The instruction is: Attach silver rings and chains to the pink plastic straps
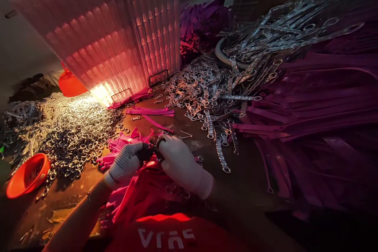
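Observation:
Both hands wear whitish work gloves with dark fingertips. They meet low in the middle of the head view. My left hand (128, 161) has its fingers closed, with thumb and fingertips pinched together. Just right of it, my right hand (177, 159) is curled closed with its back towards me. Whatever lies between the fingertips is too dark and small to make out. Beneath the hands spreads a heap of pink straps (132, 201). Beyond them, a few more pink straps (152, 112) lie on the brown table (184, 124).
Metal rings (71, 138) are piled at the left, by an orange bowl (29, 177) and a bright lamp (72, 82). Ribbed translucent panels (97, 27) stand behind. Ringed metal strips (203, 86) heap up at centre right. Purple straps (319, 102) cover the far right.

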`<state>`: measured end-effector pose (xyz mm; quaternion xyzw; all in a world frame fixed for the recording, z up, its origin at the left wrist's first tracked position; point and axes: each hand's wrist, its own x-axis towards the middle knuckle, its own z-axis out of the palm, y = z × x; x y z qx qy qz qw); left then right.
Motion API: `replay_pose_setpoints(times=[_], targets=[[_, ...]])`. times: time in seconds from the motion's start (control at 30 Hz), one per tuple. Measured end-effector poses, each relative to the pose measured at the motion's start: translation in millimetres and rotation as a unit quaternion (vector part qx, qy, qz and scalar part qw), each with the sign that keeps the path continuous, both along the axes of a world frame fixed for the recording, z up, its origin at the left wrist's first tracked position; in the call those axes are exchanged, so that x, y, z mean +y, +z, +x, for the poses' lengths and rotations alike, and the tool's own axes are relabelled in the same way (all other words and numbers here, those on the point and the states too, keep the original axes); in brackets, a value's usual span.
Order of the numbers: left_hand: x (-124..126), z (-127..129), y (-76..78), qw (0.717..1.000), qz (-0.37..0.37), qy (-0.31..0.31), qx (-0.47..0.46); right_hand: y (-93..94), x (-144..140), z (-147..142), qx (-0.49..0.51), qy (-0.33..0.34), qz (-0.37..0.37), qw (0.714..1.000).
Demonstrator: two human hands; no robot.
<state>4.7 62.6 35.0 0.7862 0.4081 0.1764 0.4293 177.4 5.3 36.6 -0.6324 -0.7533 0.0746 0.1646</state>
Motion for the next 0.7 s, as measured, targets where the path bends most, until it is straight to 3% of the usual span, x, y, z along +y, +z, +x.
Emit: replay_pose_setpoints(times=[0.1, 0.2, 0.4, 0.57, 0.63, 0.7], targets=[[-5, 1, -1.6, 0.999, -0.013, 0.049, -0.014, 3.9, 0, 5, 0.019, 0.024, -0.057, 0.998], [-12, 5, -2.4, 0.999, 0.028, 0.038, 0.002, 1.2, 0, 10, 0.014, 0.014, -0.087, 0.996], [-17, 6, -4.6, 0.996, 0.076, 0.011, 0.045, -11.7, 1, 7, -0.041, 0.069, -0.061, 0.995], [2, -19, 23.4, 0.992, 0.088, -0.035, 0.08, -6.0, -3, 7, -0.036, 0.087, -0.049, 0.994], [11, -37, 34.8, 0.995, 0.059, -0.007, 0.084, -4.2, -5, 16, -0.025, 0.083, -0.065, 0.994], [17, -53, 37.6, 0.997, -0.015, 0.071, 0.041, -6.3, -2, 33, 0.002, 0.091, -0.083, 0.992]])
